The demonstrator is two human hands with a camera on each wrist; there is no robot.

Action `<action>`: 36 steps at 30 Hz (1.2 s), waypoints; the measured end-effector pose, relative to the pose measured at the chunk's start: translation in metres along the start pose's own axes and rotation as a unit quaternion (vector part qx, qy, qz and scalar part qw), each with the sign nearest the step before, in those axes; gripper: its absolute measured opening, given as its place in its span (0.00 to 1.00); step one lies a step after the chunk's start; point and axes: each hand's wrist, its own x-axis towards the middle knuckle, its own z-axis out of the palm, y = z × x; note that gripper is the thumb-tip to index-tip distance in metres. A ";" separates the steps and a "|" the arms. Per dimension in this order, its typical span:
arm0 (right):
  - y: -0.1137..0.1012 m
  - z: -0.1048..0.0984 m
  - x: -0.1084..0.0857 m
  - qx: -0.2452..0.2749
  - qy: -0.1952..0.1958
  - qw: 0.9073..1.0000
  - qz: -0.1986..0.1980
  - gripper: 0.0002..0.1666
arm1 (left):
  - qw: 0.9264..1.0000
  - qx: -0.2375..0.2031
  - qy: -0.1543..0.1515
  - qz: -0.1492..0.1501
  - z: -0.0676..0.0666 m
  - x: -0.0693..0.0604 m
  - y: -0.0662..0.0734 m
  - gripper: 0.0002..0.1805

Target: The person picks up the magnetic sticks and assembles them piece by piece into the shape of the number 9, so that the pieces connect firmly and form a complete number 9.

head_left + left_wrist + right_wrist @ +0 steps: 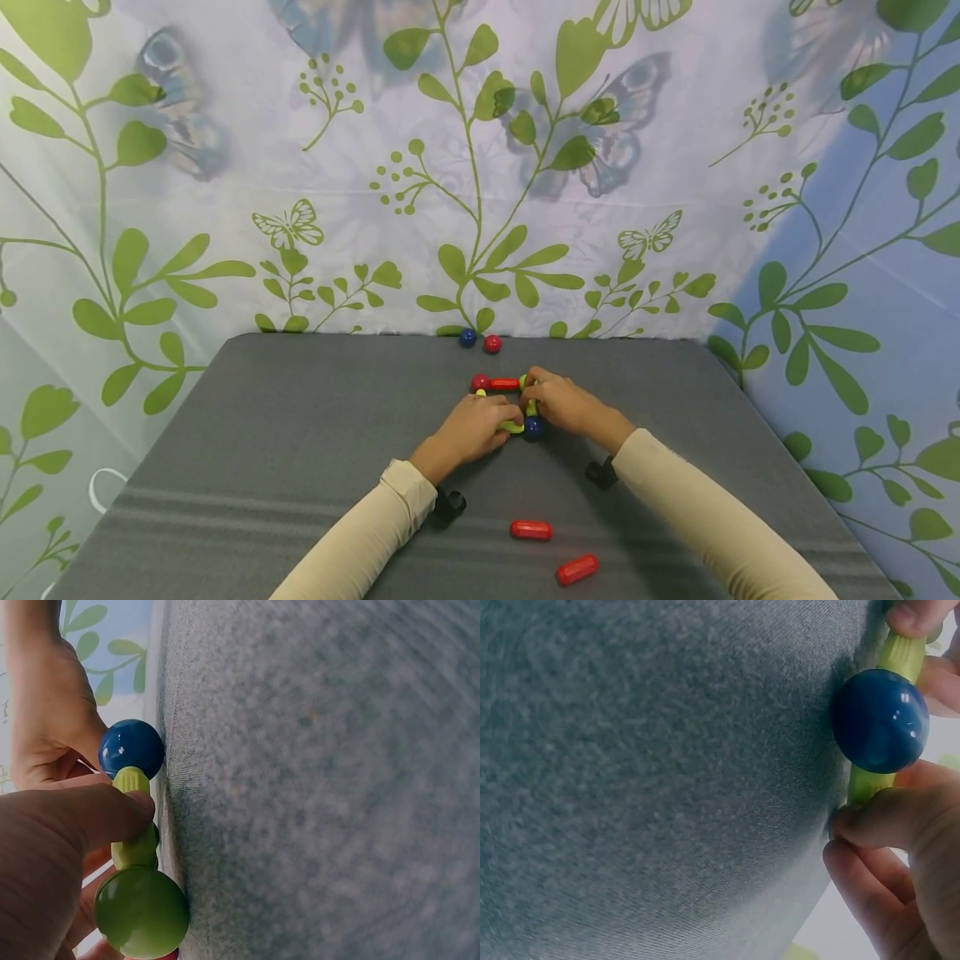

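Observation:
My left hand (472,427) pinches a yellow-green rod (132,851) between thumb and fingers; a blue ball (130,748) sits at one end and a green ball (142,912) at the other. With thumb and fingertips, my right hand (567,403) grips a second yellow-green rod (868,785) that meets the same blue ball (533,428). Along the far side of this shape, a red rod (505,384) joins a red ball (480,382) to a yellow-green ball (525,382), partly behind the right fingers. The left hand covers much of the near left part.
A loose blue ball (468,337) and red ball (492,343) lie at the far edge of the grey table (300,433). Nearer the front are two red rods, one (531,530) beyond the other (577,570). A patterned cloth (420,275) hangs behind.

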 end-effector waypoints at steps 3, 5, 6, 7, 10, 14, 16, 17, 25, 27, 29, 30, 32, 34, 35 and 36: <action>0.001 0.001 0.000 0.000 0.004 1.000 -0.003 0.18 | 1.000 -0.006 0.001 0.000 0.001 0.000 -0.001 0.13; 0.002 0.002 0.000 0.000 0.006 1.000 -0.003 0.18 | 1.000 -0.011 0.001 0.000 0.000 0.000 -0.001 0.13; 0.002 0.002 0.000 0.001 0.007 1.000 -0.003 0.18 | 1.000 -0.013 0.002 0.000 0.000 0.000 -0.002 0.13; 0.002 0.003 0.000 0.001 0.008 1.000 -0.003 0.18 | 1.000 -0.014 0.002 0.001 0.000 0.000 -0.002 0.13; 0.001 0.002 -0.001 0.001 0.010 1.000 -0.002 0.18 | 1.000 -0.014 0.002 0.003 0.000 0.001 -0.002 0.13; -0.002 0.001 -0.002 0.006 0.015 1.000 -0.006 0.17 | 1.000 -0.013 0.003 0.003 0.001 0.001 -0.004 0.13; -0.002 0.001 -0.002 0.009 0.016 1.000 -0.006 0.17 | 1.000 -0.015 0.006 0.004 0.002 0.001 -0.004 0.13; -0.003 0.002 -0.003 0.011 0.017 1.000 -0.006 0.17 | 1.000 -0.015 0.008 0.005 0.002 0.001 -0.005 0.12; -0.001 0.001 -0.015 0.043 0.055 0.997 -0.030 0.17 | 0.999 -0.021 0.016 0.019 0.006 0.000 -0.003 0.13; -0.004 -0.002 -0.021 0.051 0.070 0.996 -0.033 0.16 | 0.999 -0.023 0.018 0.021 0.007 0.001 -0.003 0.13; -0.010 -0.005 -0.030 0.055 0.078 0.995 -0.033 0.16 | 0.999 -0.027 0.019 0.023 0.007 0.000 -0.003 0.14; -0.014 -0.007 -0.034 0.057 0.080 0.995 -0.035 0.15 | 0.999 -0.031 0.020 0.023 0.007 0.000 -0.004 0.14; -0.026 -0.008 -0.043 0.061 0.073 0.995 -0.038 0.15 | 0.999 -0.039 0.019 0.022 0.005 0.000 -0.005 0.14; -0.041 -0.008 -0.052 0.071 0.055 0.995 -0.039 0.14 | 0.999 -0.044 0.020 0.022 0.005 -0.001 -0.006 0.14; -0.048 -0.007 -0.056 0.076 0.043 0.995 -0.040 0.13 | 0.999 -0.046 0.020 0.020 0.004 -0.001 -0.006 0.14; -0.056 -0.006 -0.060 0.084 0.029 0.995 -0.039 0.13 | 0.999 -0.046 0.020 0.019 0.003 -0.001 -0.007 0.14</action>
